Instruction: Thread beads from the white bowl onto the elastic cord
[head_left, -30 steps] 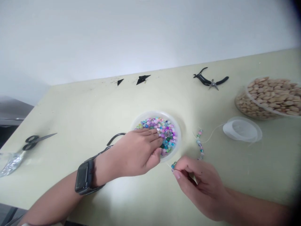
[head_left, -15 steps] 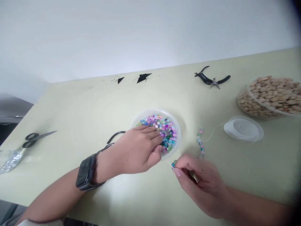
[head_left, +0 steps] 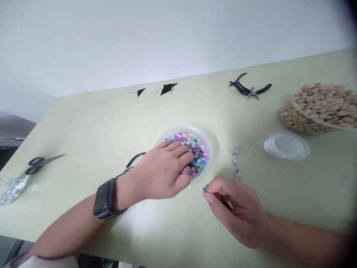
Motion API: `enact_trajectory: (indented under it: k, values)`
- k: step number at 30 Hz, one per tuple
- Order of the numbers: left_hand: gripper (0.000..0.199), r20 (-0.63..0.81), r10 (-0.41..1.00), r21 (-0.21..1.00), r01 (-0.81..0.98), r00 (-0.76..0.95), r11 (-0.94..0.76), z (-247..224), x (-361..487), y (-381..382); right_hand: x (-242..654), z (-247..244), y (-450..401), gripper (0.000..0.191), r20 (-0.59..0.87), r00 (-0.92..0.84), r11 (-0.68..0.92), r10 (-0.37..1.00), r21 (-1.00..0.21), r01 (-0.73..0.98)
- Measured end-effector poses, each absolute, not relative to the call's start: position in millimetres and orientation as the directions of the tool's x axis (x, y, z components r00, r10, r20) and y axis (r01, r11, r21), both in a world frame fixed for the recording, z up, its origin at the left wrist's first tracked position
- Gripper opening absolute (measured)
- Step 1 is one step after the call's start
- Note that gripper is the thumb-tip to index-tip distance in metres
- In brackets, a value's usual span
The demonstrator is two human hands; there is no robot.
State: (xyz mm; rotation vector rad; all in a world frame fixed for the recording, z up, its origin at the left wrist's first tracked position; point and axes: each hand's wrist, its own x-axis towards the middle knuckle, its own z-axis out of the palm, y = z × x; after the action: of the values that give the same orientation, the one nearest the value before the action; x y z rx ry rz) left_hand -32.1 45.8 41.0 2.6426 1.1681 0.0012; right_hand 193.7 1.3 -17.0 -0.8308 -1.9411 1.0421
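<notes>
Left hand (head_left: 163,171) over a clear plastic dish (head_left: 189,128) of mixed glass beads (head_left: 195,147), fingers slightly spread, tips down among the beads. Right hand (head_left: 235,210) just beside the dish rim, thumb and forefinger pinching a cord end (head_left: 201,187) with a few blue-green beads (head_left: 205,189). Beaded strand (head_left: 236,162) lying on the table, its cord running to a clear plastic spool (head_left: 286,146). Pale green tabletop (head_left: 111,123) against a white wall (head_left: 139,44). Along the far edge, black triangular scraps (head_left: 167,88) and black-handled pliers (head_left: 248,88). Far right, clear bowl (head_left: 286,121) of pale nuts (head_left: 323,104). Near left, scissors (head_left: 37,165) beside a foil packet (head_left: 12,191). Smartwatch (head_left: 104,199) on left wrist.
</notes>
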Motion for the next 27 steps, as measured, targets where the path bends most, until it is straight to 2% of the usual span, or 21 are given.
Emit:
enact_trajectory:
  k: [8, 16, 27]
  values:
    - [0.026, -0.116, 0.722, 0.201, 0.728, 0.683, -0.656, 42.8, -30.9, 46.9, 193.4, -14.9, 1.4, 0.02, 0.313, -0.495, 0.454, 0.81, -0.87, 0.194]
    - [0.024, -0.149, 0.696, 0.279, 0.705, 0.702, -0.652, 46.2, -33.6, 48.2, 194.3, -15.9, 1.7, 0.022, 0.31, -0.509, 0.459, 0.803, -0.866, 0.197]
    - [0.041, -0.208, 0.683, 0.358, 0.705, 0.7, -0.613, 49.4, -33.7, 44.8, 195.2, -17.9, 0.3, 0.022, 0.286, -0.524, 0.435, 0.802, -0.881, 0.185]
